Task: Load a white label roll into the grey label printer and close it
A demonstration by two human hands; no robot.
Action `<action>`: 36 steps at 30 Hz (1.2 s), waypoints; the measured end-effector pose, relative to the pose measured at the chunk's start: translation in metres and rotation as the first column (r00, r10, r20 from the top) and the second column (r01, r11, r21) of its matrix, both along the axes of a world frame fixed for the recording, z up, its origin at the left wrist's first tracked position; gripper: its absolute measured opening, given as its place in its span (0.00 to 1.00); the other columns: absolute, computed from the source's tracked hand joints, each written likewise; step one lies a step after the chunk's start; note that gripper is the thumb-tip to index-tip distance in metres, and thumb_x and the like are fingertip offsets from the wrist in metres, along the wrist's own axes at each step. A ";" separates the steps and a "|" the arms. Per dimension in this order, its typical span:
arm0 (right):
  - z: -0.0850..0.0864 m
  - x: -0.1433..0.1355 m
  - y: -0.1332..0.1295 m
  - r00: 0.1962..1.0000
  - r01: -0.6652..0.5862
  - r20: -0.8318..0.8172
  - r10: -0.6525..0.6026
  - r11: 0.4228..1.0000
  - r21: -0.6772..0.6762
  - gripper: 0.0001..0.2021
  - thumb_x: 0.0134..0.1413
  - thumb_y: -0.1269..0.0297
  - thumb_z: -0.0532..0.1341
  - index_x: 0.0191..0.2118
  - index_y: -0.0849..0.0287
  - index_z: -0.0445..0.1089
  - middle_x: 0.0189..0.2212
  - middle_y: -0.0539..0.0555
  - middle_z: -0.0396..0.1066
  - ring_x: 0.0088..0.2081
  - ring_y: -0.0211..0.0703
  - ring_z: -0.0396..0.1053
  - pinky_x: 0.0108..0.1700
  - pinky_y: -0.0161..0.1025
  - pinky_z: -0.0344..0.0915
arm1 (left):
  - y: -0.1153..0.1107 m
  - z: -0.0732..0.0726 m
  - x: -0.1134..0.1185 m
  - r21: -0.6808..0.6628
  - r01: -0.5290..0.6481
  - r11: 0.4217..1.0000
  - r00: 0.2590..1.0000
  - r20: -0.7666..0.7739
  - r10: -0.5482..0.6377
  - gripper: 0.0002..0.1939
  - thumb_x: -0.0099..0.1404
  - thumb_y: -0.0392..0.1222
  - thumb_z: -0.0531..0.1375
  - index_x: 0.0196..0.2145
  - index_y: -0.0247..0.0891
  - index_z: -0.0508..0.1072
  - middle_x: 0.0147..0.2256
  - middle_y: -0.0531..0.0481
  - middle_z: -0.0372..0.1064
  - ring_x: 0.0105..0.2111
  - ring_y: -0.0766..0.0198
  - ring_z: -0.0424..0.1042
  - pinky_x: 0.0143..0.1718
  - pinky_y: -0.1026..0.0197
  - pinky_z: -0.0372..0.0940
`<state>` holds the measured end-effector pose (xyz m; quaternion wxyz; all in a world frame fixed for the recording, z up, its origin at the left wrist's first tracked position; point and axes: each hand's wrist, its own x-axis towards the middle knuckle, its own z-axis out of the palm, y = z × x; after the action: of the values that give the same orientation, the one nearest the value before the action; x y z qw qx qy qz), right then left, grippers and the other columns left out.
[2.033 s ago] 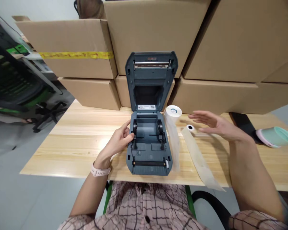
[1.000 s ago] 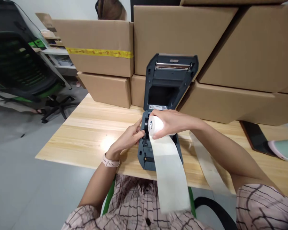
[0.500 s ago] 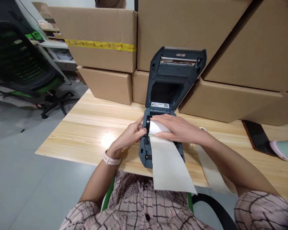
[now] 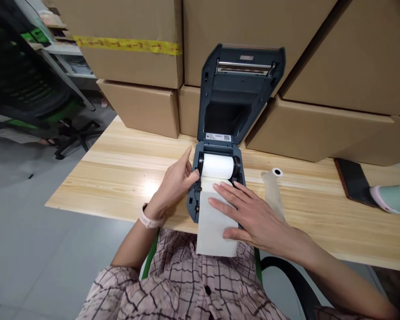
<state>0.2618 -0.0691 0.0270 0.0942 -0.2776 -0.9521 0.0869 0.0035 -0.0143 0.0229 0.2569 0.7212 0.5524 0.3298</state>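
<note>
A dark label printer (image 4: 195, 195) stands on the table with its lid (image 4: 242, 95) raised. Inside it a white paper roll (image 4: 218, 166) lies between two black holders, and its loose strip (image 4: 215, 235) hangs toward me over the table's front edge. My right hand (image 4: 245, 213) rests flat on the strip, fingers spread. At the printer's left side is my left hand (image 4: 177, 181), index finger stretched out and thumb against the side of the housing near the roll's left holder; its other fingers are partly hidden.
On the wooden table (image 4: 103, 169), right of the printer, lies a small roll (image 4: 277, 172) with a trailing strip. A phone (image 4: 353, 181) and a green cup (image 4: 393, 198) are farther right. Cardboard boxes (image 4: 143, 106) line the back. An office chair (image 4: 26, 84) stands at the left.
My right hand has moved off the roll and down onto the strip, uncovering the roll. The strip now hangs straighter. My left hand has shifted slightly. The view has tilted a little.
</note>
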 end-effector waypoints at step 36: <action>0.034 0.023 0.005 0.856 0.122 -0.502 -0.119 0.992 -0.027 0.28 0.72 0.40 0.44 0.66 0.43 0.65 0.66 0.53 0.68 0.69 0.52 0.63 0.71 0.61 0.58 | -0.100 -0.029 0.019 0.760 -0.249 0.601 0.968 0.210 0.137 0.26 0.74 0.47 0.49 0.68 0.50 0.64 0.65 0.46 0.65 0.64 0.46 0.68 0.60 0.38 0.68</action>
<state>0.2850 -0.0643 0.0611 0.3450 -0.3042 -0.8756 0.1475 0.0225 -0.1140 -0.0057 -0.0833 0.6736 0.4113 0.6084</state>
